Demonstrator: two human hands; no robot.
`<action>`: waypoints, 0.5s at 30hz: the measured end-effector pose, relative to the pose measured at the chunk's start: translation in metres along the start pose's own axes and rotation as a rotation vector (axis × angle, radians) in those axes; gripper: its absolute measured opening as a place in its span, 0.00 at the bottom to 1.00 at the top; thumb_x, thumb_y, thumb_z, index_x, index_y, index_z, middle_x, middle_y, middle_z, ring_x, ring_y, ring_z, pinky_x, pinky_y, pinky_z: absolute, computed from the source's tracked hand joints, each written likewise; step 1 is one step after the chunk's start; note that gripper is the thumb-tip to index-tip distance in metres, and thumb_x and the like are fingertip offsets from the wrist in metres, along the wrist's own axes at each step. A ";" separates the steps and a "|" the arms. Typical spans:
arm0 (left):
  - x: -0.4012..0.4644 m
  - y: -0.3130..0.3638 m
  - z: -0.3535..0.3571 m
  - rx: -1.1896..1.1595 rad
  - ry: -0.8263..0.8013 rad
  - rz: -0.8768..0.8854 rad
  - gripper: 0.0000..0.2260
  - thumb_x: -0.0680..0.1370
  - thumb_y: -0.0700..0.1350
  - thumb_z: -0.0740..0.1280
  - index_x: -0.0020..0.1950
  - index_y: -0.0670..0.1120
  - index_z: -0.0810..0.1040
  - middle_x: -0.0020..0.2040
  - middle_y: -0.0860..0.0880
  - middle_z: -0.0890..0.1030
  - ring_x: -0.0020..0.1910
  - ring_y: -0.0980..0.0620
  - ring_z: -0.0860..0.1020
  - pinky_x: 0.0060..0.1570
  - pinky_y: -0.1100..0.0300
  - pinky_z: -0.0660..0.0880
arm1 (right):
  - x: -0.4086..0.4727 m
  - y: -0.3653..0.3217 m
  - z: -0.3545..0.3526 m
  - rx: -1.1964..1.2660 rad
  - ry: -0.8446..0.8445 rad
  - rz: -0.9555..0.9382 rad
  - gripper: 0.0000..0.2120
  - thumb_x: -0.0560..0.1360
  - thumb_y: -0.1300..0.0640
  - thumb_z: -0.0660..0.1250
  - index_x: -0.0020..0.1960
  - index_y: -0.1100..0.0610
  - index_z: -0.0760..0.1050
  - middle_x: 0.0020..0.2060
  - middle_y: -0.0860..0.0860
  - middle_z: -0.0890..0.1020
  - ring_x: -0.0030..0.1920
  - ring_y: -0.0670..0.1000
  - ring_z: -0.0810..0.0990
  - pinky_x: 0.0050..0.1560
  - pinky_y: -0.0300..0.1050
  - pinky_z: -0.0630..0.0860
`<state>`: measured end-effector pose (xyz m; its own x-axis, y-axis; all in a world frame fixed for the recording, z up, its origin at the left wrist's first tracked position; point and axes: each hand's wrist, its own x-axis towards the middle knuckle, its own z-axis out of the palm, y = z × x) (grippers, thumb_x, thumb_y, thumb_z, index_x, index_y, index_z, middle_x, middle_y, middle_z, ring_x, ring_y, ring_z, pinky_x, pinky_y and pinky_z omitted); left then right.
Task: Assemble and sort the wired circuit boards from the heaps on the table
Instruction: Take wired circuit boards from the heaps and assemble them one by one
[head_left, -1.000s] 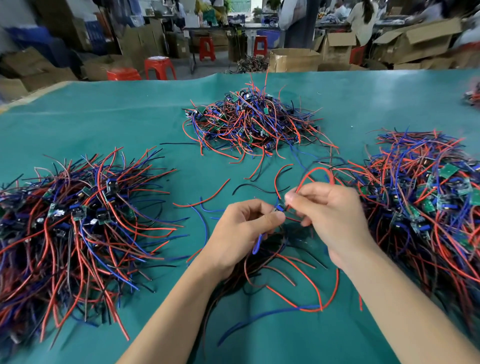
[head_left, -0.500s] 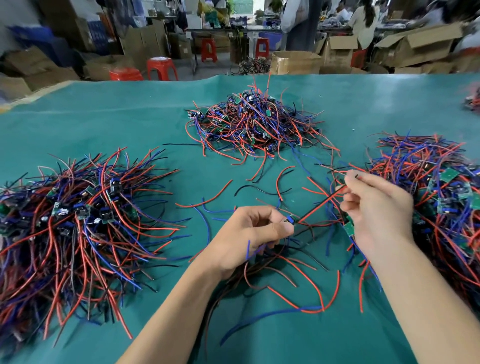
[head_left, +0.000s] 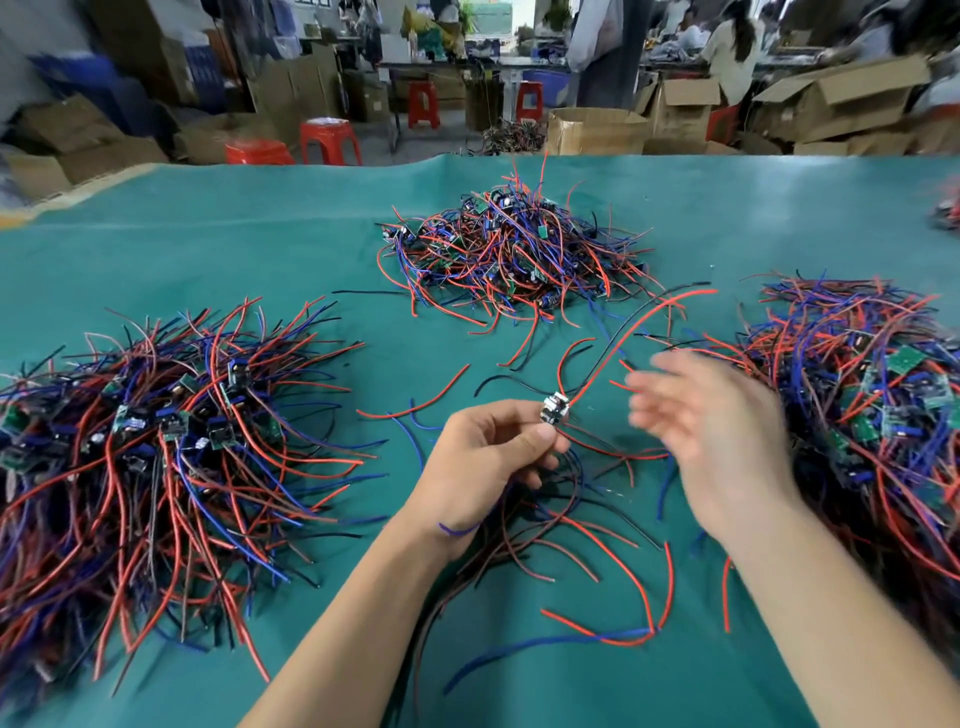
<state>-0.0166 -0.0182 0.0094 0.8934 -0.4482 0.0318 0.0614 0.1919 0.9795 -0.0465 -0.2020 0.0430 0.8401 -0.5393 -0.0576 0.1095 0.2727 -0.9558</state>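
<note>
Head view. The bench (head_left: 208, 249) is covered in a green mat and carries three main heaps of wired circuit boards. The left heap (head_left: 156, 441) spreads to the left frame edge. The far heap (head_left: 509, 249) sits at centre, well short of the far edge of the bench. The right heap (head_left: 857, 415) runs off the right frame edge. A fourth cluster (head_left: 948, 208) is cut off at the far right edge.

The left hand (head_left: 488, 457) is at centre near, between the left and right heaps. Its thumb and fingers (head_left: 540, 441) pinch a small circuit board (head_left: 555, 408), held above the bench. A red wire (head_left: 639, 322) and a black wire (head_left: 623, 332) rise from the board toward the far right. More wires trail from under the hand onto loose wires (head_left: 571, 545) lying on the mat.

The right hand (head_left: 717, 431) is just right of the board, apart from it, blurred, fingers extended and released, grasping nothing. It overlaps the near left fringe of the right heap.

Bare mat shows between the left heap and the far heap, and across the far left of the bench. Beyond the far edge stand red stools (head_left: 327, 140) and cardboard boxes (head_left: 597, 130).
</note>
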 end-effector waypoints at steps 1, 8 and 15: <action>0.000 -0.001 0.000 0.004 0.003 0.001 0.05 0.80 0.33 0.65 0.52 0.38 0.81 0.39 0.48 0.83 0.35 0.55 0.77 0.33 0.66 0.74 | -0.006 0.008 0.006 -0.160 -0.133 -0.001 0.06 0.77 0.56 0.70 0.48 0.59 0.82 0.38 0.56 0.87 0.36 0.53 0.83 0.35 0.42 0.79; -0.002 0.002 0.000 0.099 -0.009 0.015 0.10 0.80 0.40 0.67 0.41 0.41 0.83 0.33 0.47 0.81 0.28 0.56 0.75 0.26 0.66 0.70 | -0.023 0.024 0.015 -0.693 -0.272 -0.446 0.14 0.66 0.38 0.71 0.41 0.47 0.86 0.36 0.40 0.86 0.39 0.40 0.85 0.46 0.43 0.80; -0.005 0.007 -0.001 0.099 -0.150 -0.056 0.08 0.80 0.41 0.68 0.42 0.43 0.85 0.29 0.47 0.80 0.24 0.56 0.74 0.21 0.67 0.66 | -0.012 0.013 0.008 -0.350 -0.190 -0.275 0.06 0.73 0.58 0.77 0.37 0.54 0.84 0.30 0.50 0.84 0.29 0.45 0.78 0.30 0.37 0.75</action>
<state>-0.0200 -0.0143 0.0156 0.8129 -0.5824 -0.0010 0.0581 0.0794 0.9951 -0.0513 -0.1854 0.0336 0.8908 -0.3902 0.2328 0.1827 -0.1616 -0.9698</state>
